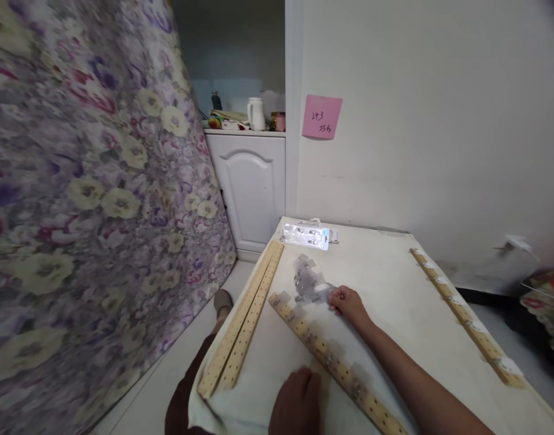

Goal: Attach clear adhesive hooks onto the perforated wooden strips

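Observation:
My right hand reaches over the table, fingers pinched at the edge of a small pile of clear plastic pieces with metal bits. A greyish see-through piece meets the fingertips; its exact shape is blurred. Curled near the front edge is my left hand, and whatever its fingers may hold is hidden. Between the hands, a wooden strip with holes runs diagonally, with clear pieces and small metal parts set along it.
Two bare perforated wooden strips lie along the table's left side. Another strip with white pieces lies on the right. A clear blister pack sits at the back of the cloth-covered table. A floral curtain hangs left.

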The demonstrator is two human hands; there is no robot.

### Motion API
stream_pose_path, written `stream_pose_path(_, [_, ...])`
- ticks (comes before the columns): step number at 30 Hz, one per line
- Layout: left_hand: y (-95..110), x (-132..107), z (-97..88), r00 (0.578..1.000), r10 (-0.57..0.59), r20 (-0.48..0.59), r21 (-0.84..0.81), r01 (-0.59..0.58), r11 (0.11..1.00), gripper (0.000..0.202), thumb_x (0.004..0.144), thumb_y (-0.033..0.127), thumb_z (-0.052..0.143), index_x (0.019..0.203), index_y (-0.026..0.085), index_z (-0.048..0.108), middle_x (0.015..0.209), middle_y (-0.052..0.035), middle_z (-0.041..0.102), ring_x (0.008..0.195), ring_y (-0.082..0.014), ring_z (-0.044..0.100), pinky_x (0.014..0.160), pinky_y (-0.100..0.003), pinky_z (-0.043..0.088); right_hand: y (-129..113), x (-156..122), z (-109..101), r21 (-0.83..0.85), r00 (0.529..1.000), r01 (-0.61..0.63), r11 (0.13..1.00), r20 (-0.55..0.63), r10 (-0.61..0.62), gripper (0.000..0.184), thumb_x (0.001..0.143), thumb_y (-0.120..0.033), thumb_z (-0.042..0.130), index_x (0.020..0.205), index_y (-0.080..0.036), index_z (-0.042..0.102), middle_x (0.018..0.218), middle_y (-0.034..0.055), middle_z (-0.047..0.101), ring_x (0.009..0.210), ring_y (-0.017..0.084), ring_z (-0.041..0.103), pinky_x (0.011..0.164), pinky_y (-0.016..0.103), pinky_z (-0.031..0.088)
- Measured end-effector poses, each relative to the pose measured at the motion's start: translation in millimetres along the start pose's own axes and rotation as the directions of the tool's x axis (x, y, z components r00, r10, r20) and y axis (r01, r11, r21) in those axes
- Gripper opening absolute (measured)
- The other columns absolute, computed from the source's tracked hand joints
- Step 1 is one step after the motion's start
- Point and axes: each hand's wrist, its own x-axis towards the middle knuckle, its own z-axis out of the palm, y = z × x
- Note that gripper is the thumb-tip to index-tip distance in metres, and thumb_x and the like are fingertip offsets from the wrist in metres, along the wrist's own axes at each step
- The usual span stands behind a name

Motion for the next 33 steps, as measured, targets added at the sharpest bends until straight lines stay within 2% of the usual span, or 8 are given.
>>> stream_pose_path(4, [5.8,4.7,-10.3,0.999,0.034,0.027,0.091,-0.037,0.995,0.033,0.073,0.004,0.047,0.097,0.025,0.056,0.092,-0.0035,0.063,0.081,-0.0192,0.059,0.069,-0.030,0.052,1.1,-8.9,-11.1,0.122,0.999,-0.043,0.992,0.029,0.040,0.027,0.061,-0.034,0.060,0.083,-0.019,0.055,0.049,-0.0061,0.056,0.044,0.010,0.048,0.048,0.024,0.039])
stream_pose_path(10, [8.8,6.7,-15.9,0.997,0.072,-0.009,0.116,-0.071,0.991,0.034,0.072,0.002,0.044,0.096,0.023,0.056,0.093,-0.0046,0.060,0.083,-0.0191,0.057,0.071,-0.030,0.051,10.8,-43.8,-42.3,0.208,0.993,-0.108,0.972,0.059,0.098,0.028,0.061,-0.042,0.064,0.072,-0.018,0.056,0.056,-0.0035,0.056,0.050,0.010,0.049,0.050,0.024,0.041])
stream_pose_path(16, [11.7,9.5,-18.9,0.998,0.066,0.011,0.092,-0.067,0.994,0.032,0.079,0.004,0.040,0.102,0.021,0.056,0.095,-0.0056,0.058,0.088,-0.0187,0.055,0.077,-0.031,0.050,19.8,-85.0,-79.2,0.315,0.994,-0.105,0.943,0.056,0.092,0.026,0.064,-0.039,0.068,0.070,-0.017,0.056,0.051,-0.0069,0.049,0.045,0.006,0.039,0.045,0.019,0.028])
stream_pose_path(20, [14.4,11.2,-19.9,0.998,0.057,0.039,0.088,-0.060,0.994,0.032,0.080,0.005,0.041,0.103,0.020,0.055,0.097,-0.0059,0.057,0.092,-0.0202,0.054,0.080,-0.034,0.049,28.4,-116.6,-96.6,0.387,0.995,-0.069,0.919,0.095,0.034,0.026,0.068,-0.038,0.070,0.071,-0.016,0.056,0.047,-0.0083,0.044,0.041,0.004,0.034,0.043,0.019,0.022])
stream_pose_path(26, [11.9,11.3,-17.9,0.998,0.050,0.027,0.042,-0.051,0.998,0.032,0.081,0.006,0.042,0.107,0.020,0.055,0.099,-0.0062,0.057,0.094,-0.0209,0.055,0.081,-0.036,0.049,39.2,-160.2,-108.1,0.454,0.964,-0.141,0.880,0.265,0.018,0.025,0.070,-0.034,0.070,0.069,-0.017,0.053,0.048,-0.0088,0.041,0.039,0.003,0.029,0.040,0.020,0.018])
stream_pose_path(30, [12.8,4.0,-19.3,0.997,0.076,-0.023,-0.110,-0.078,0.991,0.030,0.084,0.008,0.039,0.107,0.020,0.054,0.102,-0.0076,0.057,0.095,-0.0204,0.055,0.082,-0.037,0.049,40.3,-170.7,-108.1,0.383,0.943,-0.137,0.914,0.333,0.001,0.023,0.070,-0.033,0.069,0.069,-0.016,0.053,0.049,-0.0084,0.044,0.038,0.003,0.031,0.038,0.019,0.019])
stream_pose_path(33, [24.5,-9.0,-22.4,0.992,0.122,-0.025,-0.238,-0.124,0.963,0.033,0.085,0.007,0.038,0.113,0.021,0.051,0.105,-0.0088,0.057,0.099,-0.0206,0.054,0.084,-0.038,0.049,40.8,-172.0,-105.2,0.358,0.931,-0.140,0.923,0.364,0.000,0.021,0.070,-0.032,0.067,0.070,-0.016,0.053,0.051,-0.0081,0.045,0.039,0.003,0.033,0.038,0.018,0.022])
